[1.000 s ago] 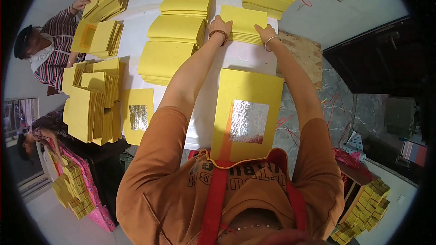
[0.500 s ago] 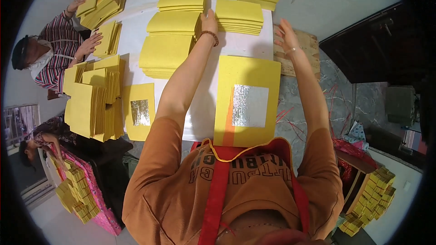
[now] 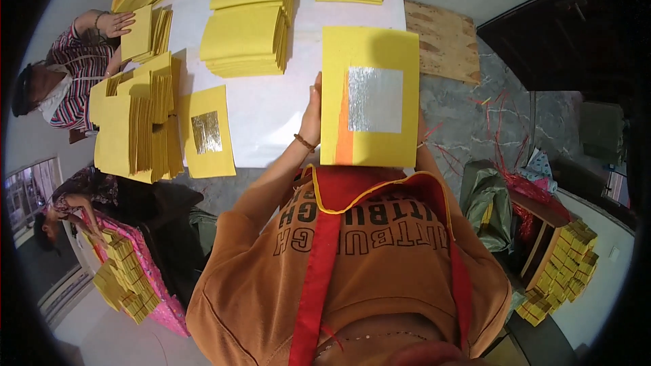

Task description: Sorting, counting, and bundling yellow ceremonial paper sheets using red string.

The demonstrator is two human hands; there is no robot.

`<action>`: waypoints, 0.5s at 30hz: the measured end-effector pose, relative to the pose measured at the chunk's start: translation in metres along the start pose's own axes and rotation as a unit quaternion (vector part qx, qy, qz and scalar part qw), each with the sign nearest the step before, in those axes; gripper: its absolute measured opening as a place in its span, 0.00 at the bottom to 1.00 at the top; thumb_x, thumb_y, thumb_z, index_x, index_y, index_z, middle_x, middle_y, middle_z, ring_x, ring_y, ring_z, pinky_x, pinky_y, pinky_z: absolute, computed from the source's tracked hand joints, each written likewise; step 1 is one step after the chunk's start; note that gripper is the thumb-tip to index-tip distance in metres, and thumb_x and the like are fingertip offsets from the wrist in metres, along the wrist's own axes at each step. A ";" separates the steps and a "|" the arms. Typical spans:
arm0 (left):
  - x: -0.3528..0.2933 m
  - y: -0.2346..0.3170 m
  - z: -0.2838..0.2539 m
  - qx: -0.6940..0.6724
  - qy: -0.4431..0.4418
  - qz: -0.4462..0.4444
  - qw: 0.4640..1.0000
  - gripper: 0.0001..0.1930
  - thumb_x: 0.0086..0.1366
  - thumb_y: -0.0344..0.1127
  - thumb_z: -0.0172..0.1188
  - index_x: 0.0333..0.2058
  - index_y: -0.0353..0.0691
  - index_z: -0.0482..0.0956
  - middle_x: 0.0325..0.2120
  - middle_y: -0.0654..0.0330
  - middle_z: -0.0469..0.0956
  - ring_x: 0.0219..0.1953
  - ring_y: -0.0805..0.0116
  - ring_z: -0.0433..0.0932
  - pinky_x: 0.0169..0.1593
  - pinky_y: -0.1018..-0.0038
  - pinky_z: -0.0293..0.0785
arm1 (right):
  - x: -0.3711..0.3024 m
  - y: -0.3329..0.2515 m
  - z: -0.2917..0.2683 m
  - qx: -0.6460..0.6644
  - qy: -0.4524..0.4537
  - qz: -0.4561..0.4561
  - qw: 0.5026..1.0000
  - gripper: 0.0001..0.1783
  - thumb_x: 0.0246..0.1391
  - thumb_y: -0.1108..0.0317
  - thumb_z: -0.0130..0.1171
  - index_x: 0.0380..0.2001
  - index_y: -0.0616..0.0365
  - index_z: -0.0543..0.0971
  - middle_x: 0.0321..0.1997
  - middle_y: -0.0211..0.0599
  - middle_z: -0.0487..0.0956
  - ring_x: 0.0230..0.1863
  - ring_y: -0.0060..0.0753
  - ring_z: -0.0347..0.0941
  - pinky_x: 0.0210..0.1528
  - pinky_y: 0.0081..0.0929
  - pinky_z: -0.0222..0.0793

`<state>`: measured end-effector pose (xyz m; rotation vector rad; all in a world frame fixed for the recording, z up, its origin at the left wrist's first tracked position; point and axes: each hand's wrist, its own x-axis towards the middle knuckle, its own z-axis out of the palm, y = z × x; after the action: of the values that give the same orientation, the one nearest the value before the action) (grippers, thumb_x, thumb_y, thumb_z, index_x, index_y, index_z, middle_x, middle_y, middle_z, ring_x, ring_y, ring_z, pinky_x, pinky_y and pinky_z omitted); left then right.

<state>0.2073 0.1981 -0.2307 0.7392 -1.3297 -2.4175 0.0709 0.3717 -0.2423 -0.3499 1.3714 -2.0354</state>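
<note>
In front of me, at the near table edge, is a yellow paper stack (image 3: 369, 47). Its top sheet bears a silver foil square (image 3: 376, 100) and an orange stripe (image 3: 344, 122). My left hand (image 3: 311, 114), with a beaded bracelet at the wrist, grips the stack's left edge, some fingers tucked out of sight. Along the right edge only a sliver of my right hand (image 3: 422, 127) shows; its fingers are hidden. To the left lies a yellow sheet (image 3: 222, 102) with a foil square. Folded yellow paper stacks (image 3: 241, 34) stand farther up the table.
A co-worker's hand (image 3: 119, 24) rests on yellow paper across the left side of the white table (image 3: 261, 129). Upright yellow bundles (image 3: 125, 132) crowd its left corner. A wooden board (image 3: 444, 44) lies beyond the right edge. Red string (image 3: 491, 129) is strewn on the floor.
Both my hands have drawn back toward me, from around the far folded stack and the right side, to the sides of the near stack. The view has shifted; the co-worker's hands have moved.
</note>
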 end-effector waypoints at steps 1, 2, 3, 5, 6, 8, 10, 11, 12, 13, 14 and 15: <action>-0.008 0.001 0.006 0.020 -0.003 -0.044 0.999 0.29 0.68 0.53 0.24 0.62 0.46 0.41 0.61 0.60 0.49 0.61 0.67 0.52 0.62 0.72 0.49 | -0.007 0.001 0.002 -0.073 0.005 -0.039 0.997 0.27 0.63 0.52 0.29 0.59 0.55 0.55 0.61 0.34 0.58 0.57 0.27 0.58 0.58 0.26 0.55; -0.006 -0.001 0.006 -0.055 -0.011 -0.083 0.995 0.28 0.68 0.53 0.23 0.62 0.48 0.42 0.60 0.62 0.51 0.60 0.70 0.53 0.61 0.74 0.51 | -0.013 0.001 0.002 -0.072 0.008 -0.034 0.997 0.27 0.63 0.52 0.29 0.59 0.55 0.55 0.61 0.34 0.58 0.57 0.27 0.58 0.58 0.26 0.55; -0.005 -0.008 0.000 -0.055 -0.009 -0.087 0.995 0.28 0.68 0.53 0.23 0.62 0.48 0.42 0.60 0.62 0.51 0.60 0.70 0.53 0.61 0.74 0.51 | -0.015 0.001 0.002 -0.056 -0.019 -0.050 0.997 0.27 0.63 0.52 0.29 0.59 0.55 0.56 0.60 0.33 0.60 0.57 0.26 0.59 0.57 0.25 0.55; 0.004 -0.025 -0.015 -0.033 -0.042 -0.066 0.996 0.27 0.68 0.52 0.23 0.62 0.48 0.42 0.59 0.62 0.52 0.59 0.71 0.55 0.60 0.74 0.53 | -0.006 0.000 0.002 -0.026 -0.078 -0.084 0.993 0.27 0.63 0.52 0.29 0.59 0.55 0.57 0.57 0.32 0.62 0.55 0.24 0.60 0.56 0.23 0.56; 0.010 -0.027 -0.017 -0.034 -0.041 -0.069 0.996 0.27 0.68 0.52 0.23 0.62 0.48 0.42 0.59 0.62 0.52 0.59 0.71 0.55 0.60 0.74 0.53 | -0.001 0.001 0.000 -0.011 -0.104 -0.101 0.989 0.27 0.63 0.51 0.29 0.58 0.55 0.57 0.56 0.31 0.64 0.54 0.23 0.61 0.55 0.23 0.57; 0.012 -0.030 -0.020 -0.077 -0.063 -0.056 0.993 0.27 0.68 0.52 0.24 0.62 0.46 0.43 0.59 0.61 0.53 0.58 0.70 0.56 0.60 0.75 0.53 | 0.001 0.002 0.000 0.006 -0.130 -0.110 0.985 0.27 0.63 0.51 0.29 0.58 0.55 0.58 0.55 0.30 0.65 0.53 0.22 0.62 0.55 0.22 0.58; 0.006 -0.022 -0.014 0.023 -0.043 -0.011 0.999 0.28 0.68 0.52 0.25 0.62 0.45 0.45 0.58 0.59 0.54 0.58 0.69 0.57 0.60 0.74 0.53 | 0.002 0.000 -0.002 0.014 -0.079 -0.068 0.994 0.26 0.62 0.52 0.31 0.58 0.55 0.58 0.56 0.32 0.64 0.56 0.25 0.59 0.57 0.24 0.54; 0.004 -0.016 -0.011 0.124 -0.025 0.041 0.991 0.28 0.68 0.52 0.27 0.61 0.43 0.47 0.57 0.58 0.56 0.57 0.68 0.57 0.59 0.74 0.54 | 0.003 -0.002 -0.002 0.017 -0.054 -0.047 0.997 0.26 0.62 0.53 0.32 0.58 0.56 0.58 0.57 0.33 0.64 0.57 0.26 0.58 0.58 0.24 0.52; 0.003 -0.011 -0.012 0.122 -0.021 0.039 0.992 0.28 0.68 0.52 0.27 0.61 0.43 0.47 0.57 0.58 0.56 0.57 0.68 0.57 0.59 0.74 0.54 | 0.006 -0.006 0.000 0.021 -0.033 -0.028 0.999 0.26 0.62 0.53 0.32 0.58 0.56 0.58 0.57 0.34 0.64 0.58 0.27 0.57 0.59 0.25 0.51; 0.004 -0.005 -0.016 0.090 -0.003 0.063 0.994 0.28 0.68 0.53 0.29 0.60 0.42 0.50 0.56 0.56 0.58 0.56 0.67 0.59 0.58 0.73 0.55 | 0.007 -0.010 0.003 0.024 -0.012 -0.009 1.000 0.26 0.62 0.54 0.33 0.58 0.57 0.58 0.57 0.34 0.63 0.59 0.29 0.55 0.60 0.26 0.49; 0.003 0.002 -0.020 0.057 0.016 0.087 0.994 0.29 0.67 0.54 0.30 0.59 0.40 0.54 0.54 0.55 0.61 0.55 0.67 0.60 0.58 0.73 0.56 | 0.006 -0.018 0.004 0.023 -0.014 -0.004 1.000 0.26 0.62 0.54 0.33 0.58 0.57 0.58 0.57 0.34 0.63 0.59 0.29 0.55 0.60 0.26 0.49; -0.005 0.020 -0.018 0.132 0.075 0.111 0.982 0.25 0.67 0.47 0.37 0.56 0.35 0.58 0.52 0.56 0.65 0.55 0.67 0.62 0.57 0.71 0.57 | 0.003 -0.029 0.001 -0.091 0.028 -0.078 0.992 0.28 0.60 0.50 0.35 0.57 0.58 0.60 0.58 0.38 0.62 0.60 0.35 0.54 0.61 0.32 0.47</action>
<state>0.2220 0.1774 -0.2202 0.7748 -1.5950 -1.9975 0.0592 0.3758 -0.2163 -0.4957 1.6147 -2.0633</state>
